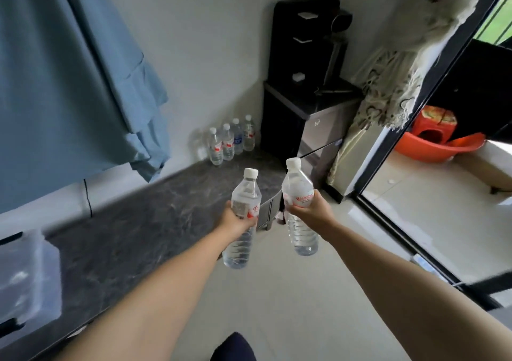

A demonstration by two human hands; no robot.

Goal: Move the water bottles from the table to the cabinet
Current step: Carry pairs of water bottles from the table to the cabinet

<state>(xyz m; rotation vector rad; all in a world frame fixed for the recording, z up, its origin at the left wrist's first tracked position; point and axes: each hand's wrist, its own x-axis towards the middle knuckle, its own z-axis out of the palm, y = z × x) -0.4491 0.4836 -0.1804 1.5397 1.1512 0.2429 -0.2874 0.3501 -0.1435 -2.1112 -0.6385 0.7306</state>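
My left hand grips a clear water bottle with a white cap around its labelled middle, held upright above the edge of the dark marble cabinet top. My right hand holds a second clear bottle with a red-lettered label, out over the floor. Several more bottles stand in a row at the far end of the cabinet top, against the white wall.
A black water dispenser stands in the corner beyond the cabinet. A blue curtain hangs at the left, a patterned curtain at the right by a glass sliding door. A clear plastic box sits on the near-left cabinet top. An orange basin lies outside.
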